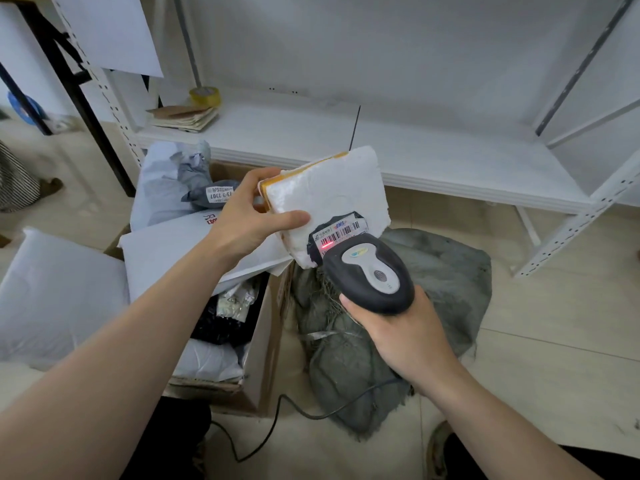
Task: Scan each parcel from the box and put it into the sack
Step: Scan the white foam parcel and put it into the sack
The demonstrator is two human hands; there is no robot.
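Note:
My left hand (247, 216) grips a white padded parcel (332, 188) with a yellow taped edge, held up above the box and the sack. My right hand (398, 327) holds a dark grey barcode scanner (369, 271), its nose right at the parcel's label (337, 233), where a red scan line glows. Below on the left stands an open cardboard box (265, 344) holding several white, grey and black parcels. A grey-green woven sack (443, 282) lies crumpled on the floor under the scanner.
A white metal shelf (450, 157) runs behind, with a yellow tape roll (205, 96) and a stack of brown envelopes (185, 117). A large white mailer (52, 296) lies left of the box. The scanner's black cable (277, 415) trails across the floor.

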